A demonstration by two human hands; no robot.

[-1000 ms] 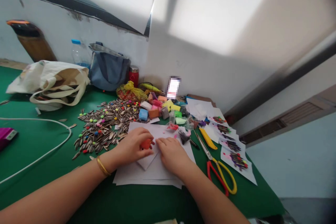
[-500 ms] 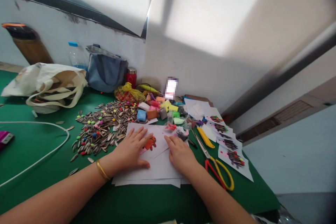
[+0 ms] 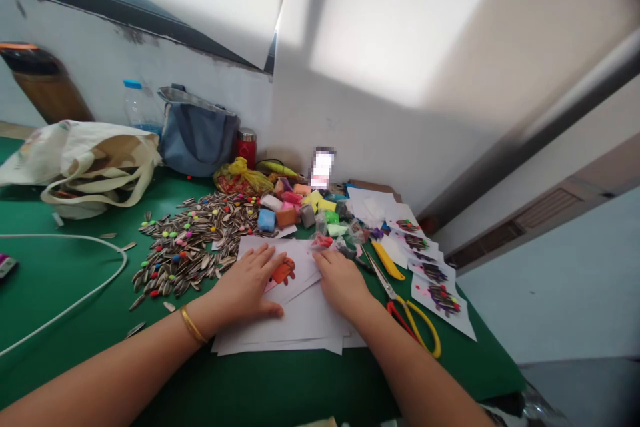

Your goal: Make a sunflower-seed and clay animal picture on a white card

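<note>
My left hand (image 3: 246, 287) lies flat with fingers spread on a stack of white paper sheets (image 3: 300, 323) on the green table. An orange clay shape (image 3: 283, 271) is stuck on the top sheet just right of its fingertips. My right hand (image 3: 341, 283) rests on the same sheets with fingers stretched toward the far edge, holding nothing. A gold bangle (image 3: 191, 325) circles my left wrist.
A heap of sunflower seeds with coloured clay beads (image 3: 193, 243) lies left of the paper. Coloured clay blocks (image 3: 295, 210) sit behind it. Scissors with red and yellow handles (image 3: 410, 317), a yellow knife (image 3: 389, 260), finished seed pictures (image 3: 435, 283), bags (image 3: 87, 163), a white cable (image 3: 75, 293).
My left hand let go of the orange clay piece and flattened on the paper. My right hand slid forward over the sheets. The clay now lies exposed on the sheet.
</note>
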